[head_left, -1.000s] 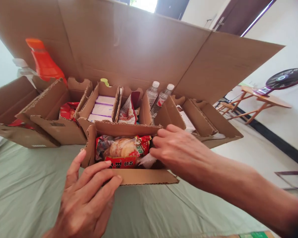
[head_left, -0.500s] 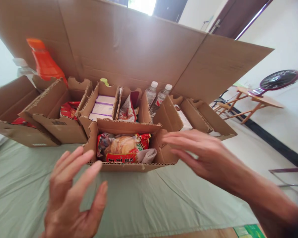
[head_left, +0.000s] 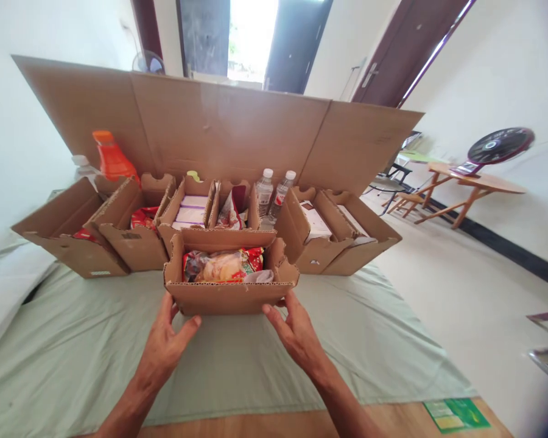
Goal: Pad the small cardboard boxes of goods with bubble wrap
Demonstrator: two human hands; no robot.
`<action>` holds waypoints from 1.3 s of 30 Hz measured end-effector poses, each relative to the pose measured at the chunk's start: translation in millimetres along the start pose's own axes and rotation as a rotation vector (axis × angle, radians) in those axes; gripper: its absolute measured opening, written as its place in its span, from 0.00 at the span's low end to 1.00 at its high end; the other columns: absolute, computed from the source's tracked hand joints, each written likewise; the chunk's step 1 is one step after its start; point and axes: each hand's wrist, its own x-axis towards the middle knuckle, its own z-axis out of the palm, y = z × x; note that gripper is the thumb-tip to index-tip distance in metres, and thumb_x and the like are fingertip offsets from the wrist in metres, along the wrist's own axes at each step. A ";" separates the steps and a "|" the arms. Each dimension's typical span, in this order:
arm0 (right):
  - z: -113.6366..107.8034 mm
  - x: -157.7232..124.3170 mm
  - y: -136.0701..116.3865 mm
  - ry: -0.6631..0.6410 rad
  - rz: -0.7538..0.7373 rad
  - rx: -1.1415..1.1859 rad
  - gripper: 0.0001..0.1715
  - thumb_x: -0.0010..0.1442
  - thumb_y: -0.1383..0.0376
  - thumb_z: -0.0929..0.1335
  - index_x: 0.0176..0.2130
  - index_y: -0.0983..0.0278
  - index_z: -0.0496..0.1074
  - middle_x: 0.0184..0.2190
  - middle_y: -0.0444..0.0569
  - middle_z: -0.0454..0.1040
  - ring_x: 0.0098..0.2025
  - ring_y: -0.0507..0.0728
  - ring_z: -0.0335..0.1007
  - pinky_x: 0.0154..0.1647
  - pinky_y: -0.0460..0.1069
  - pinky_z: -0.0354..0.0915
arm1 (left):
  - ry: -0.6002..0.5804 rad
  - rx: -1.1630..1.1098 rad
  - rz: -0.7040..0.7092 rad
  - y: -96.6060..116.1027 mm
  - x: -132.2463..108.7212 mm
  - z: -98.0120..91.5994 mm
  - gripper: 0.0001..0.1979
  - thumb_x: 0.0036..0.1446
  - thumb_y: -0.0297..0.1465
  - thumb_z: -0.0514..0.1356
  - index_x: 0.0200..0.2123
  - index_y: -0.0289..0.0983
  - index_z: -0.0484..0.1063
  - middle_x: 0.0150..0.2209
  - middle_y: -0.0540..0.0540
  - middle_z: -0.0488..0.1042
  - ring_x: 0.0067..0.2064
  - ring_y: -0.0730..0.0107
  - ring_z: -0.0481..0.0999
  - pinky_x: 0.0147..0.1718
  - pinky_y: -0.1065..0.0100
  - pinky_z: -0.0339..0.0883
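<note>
A small open cardboard box [head_left: 231, 299] stands in front of a row of similar boxes. Inside it lie a red and clear snack bag [head_left: 221, 266] and a bit of grey cloth [head_left: 259, 277]. At the box's lower left corner is my left hand [head_left: 167, 344], thumb in front and fingers against the side. My right hand [head_left: 299, 334] mirrors it at the lower right corner, its fingertips partly hidden behind the side wall. Between them, the two hands grip the box.
Behind are several cardboard boxes holding red packets [head_left: 144, 218], white tissue packs [head_left: 192, 210] and clear bottles [head_left: 281, 193]. An orange bottle [head_left: 114, 159] stands before a tall cardboard panel [head_left: 232, 128]. Green cloth [head_left: 237, 365] covers the table. A fan [head_left: 500, 147] stands at right.
Both hands, which were apart from the box and spread, have come to its lower corners. The view has shifted, showing more of the room and the whole panel.
</note>
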 end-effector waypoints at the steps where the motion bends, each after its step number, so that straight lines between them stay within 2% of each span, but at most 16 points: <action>1: -2.7 -3.9 -7.1 0.019 -0.009 0.009 0.19 0.65 0.56 0.64 0.50 0.65 0.70 0.42 0.56 0.78 0.40 0.60 0.74 0.30 0.49 0.69 | 0.003 0.007 0.013 8.8 -4.9 -2.5 0.35 0.60 0.42 0.62 0.67 0.42 0.57 0.66 0.38 0.63 0.65 0.48 0.65 0.64 0.45 0.59; 6: -40.8 -24.4 -57.5 0.158 -0.080 -0.007 0.16 0.65 0.54 0.66 0.44 0.63 0.71 0.37 0.52 0.77 0.29 0.55 0.69 0.22 0.47 0.63 | 0.064 0.029 0.215 70.2 -28.7 -17.0 0.32 0.60 0.37 0.64 0.66 0.47 0.59 0.64 0.42 0.66 0.67 0.51 0.61 0.67 0.46 0.55; 8: -48.1 -32.9 -72.3 0.211 -0.068 -0.007 0.18 0.66 0.53 0.66 0.47 0.63 0.71 0.39 0.51 0.77 0.25 0.52 0.65 0.18 0.46 0.60 | 0.126 0.007 0.276 80.8 -37.4 -16.8 0.32 0.60 0.35 0.64 0.66 0.47 0.60 0.62 0.43 0.68 0.68 0.52 0.61 0.68 0.47 0.53; 11: -38.3 -49.3 -73.0 0.207 -0.038 0.021 0.17 0.67 0.53 0.65 0.45 0.63 0.71 0.36 0.50 0.76 0.21 0.51 0.61 0.15 0.46 0.55 | 0.170 -0.037 0.240 62.9 -54.4 -13.6 0.32 0.60 0.36 0.64 0.66 0.47 0.59 0.62 0.43 0.68 0.67 0.53 0.62 0.68 0.47 0.53; 15: -13.8 -71.7 -51.9 0.142 -0.010 0.048 0.15 0.66 0.54 0.64 0.40 0.62 0.71 0.32 0.50 0.75 0.28 0.55 0.67 0.18 0.46 0.59 | 0.088 -0.037 0.037 21.3 -78.7 -17.7 0.33 0.62 0.39 0.62 0.67 0.47 0.57 0.63 0.42 0.67 0.62 0.52 0.69 0.63 0.50 0.62; 17: -9.2 -79.6 -46.8 0.122 0.000 0.043 0.14 0.66 0.54 0.64 0.40 0.62 0.71 0.33 0.50 0.75 0.31 0.56 0.69 0.20 0.46 0.61 | 0.077 -0.025 0.011 16.9 -86.4 -21.9 0.32 0.62 0.39 0.62 0.66 0.47 0.58 0.63 0.43 0.67 0.61 0.53 0.69 0.62 0.51 0.62; 21: -13.4 -87.9 -46.7 0.149 0.006 0.027 0.14 0.67 0.54 0.65 0.39 0.62 0.70 0.34 0.49 0.75 0.30 0.55 0.69 0.19 0.46 0.60 | 0.116 -0.044 0.061 28.3 -88.3 -19.7 0.30 0.62 0.38 0.62 0.65 0.48 0.60 0.63 0.45 0.68 0.63 0.55 0.69 0.64 0.55 0.60; 23: -17.2 -93.3 -40.9 0.177 0.006 0.016 0.14 0.66 0.54 0.65 0.38 0.62 0.71 0.32 0.49 0.75 0.28 0.55 0.69 0.18 0.46 0.59 | 0.085 -0.055 0.051 25.9 -88.1 -12.2 0.31 0.61 0.38 0.62 0.66 0.47 0.59 0.61 0.44 0.70 0.63 0.55 0.68 0.62 0.55 0.62; 27: -27.1 -116.3 -11.6 0.253 0.033 -0.046 0.13 0.64 0.54 0.67 0.36 0.61 0.71 0.28 0.47 0.75 0.26 0.55 0.69 0.19 0.47 0.62 | -0.006 -0.074 -0.039 2.5 -93.3 12.6 0.33 0.58 0.38 0.63 0.65 0.42 0.60 0.58 0.41 0.73 0.63 0.50 0.69 0.58 0.54 0.68; 29: -33.3 -130.9 2.4 0.293 0.081 -0.050 0.13 0.64 0.54 0.68 0.37 0.60 0.72 0.29 0.47 0.76 0.28 0.56 0.72 0.20 0.47 0.64 | -0.037 -0.096 -0.051 -4.2 -93.8 28.9 0.33 0.58 0.38 0.63 0.66 0.41 0.60 0.60 0.39 0.72 0.64 0.49 0.67 0.59 0.53 0.67; 31: -38.2 -143.3 10.9 0.357 0.163 -0.036 0.14 0.64 0.52 0.68 0.39 0.60 0.72 0.32 0.48 0.78 0.32 0.58 0.74 0.20 0.47 0.64 | -0.086 -0.110 -0.031 -1.7 -87.8 45.9 0.34 0.58 0.36 0.61 0.67 0.39 0.59 0.63 0.38 0.68 0.66 0.50 0.65 0.62 0.52 0.62; 34: -39.2 -154.2 17.0 0.470 0.295 -0.026 0.17 0.64 0.50 0.68 0.42 0.60 0.72 0.36 0.50 0.78 0.36 0.60 0.75 0.24 0.49 0.66 | -0.203 -0.115 0.027 12.0 -64.3 69.5 0.34 0.58 0.33 0.60 0.67 0.39 0.57 0.66 0.38 0.65 0.66 0.51 0.65 0.65 0.51 0.59; 36: -35.2 -157.7 21.4 0.508 0.310 -0.030 0.18 0.63 0.49 0.68 0.43 0.60 0.71 0.37 0.50 0.78 0.39 0.62 0.76 0.32 0.52 0.69 | -0.264 -0.125 0.069 19.9 -42.7 82.2 0.34 0.57 0.31 0.60 0.67 0.39 0.58 0.66 0.39 0.66 0.66 0.52 0.66 0.64 0.52 0.60; 39: -25.4 -160.3 30.8 0.515 0.292 -0.019 0.19 0.64 0.50 0.68 0.47 0.60 0.70 0.42 0.52 0.78 0.44 0.64 0.76 0.43 0.55 0.70 | -0.286 -0.140 0.106 23.0 -10.6 96.0 0.35 0.54 0.29 0.60 0.66 0.40 0.60 0.64 0.40 0.69 0.64 0.52 0.68 0.62 0.53 0.63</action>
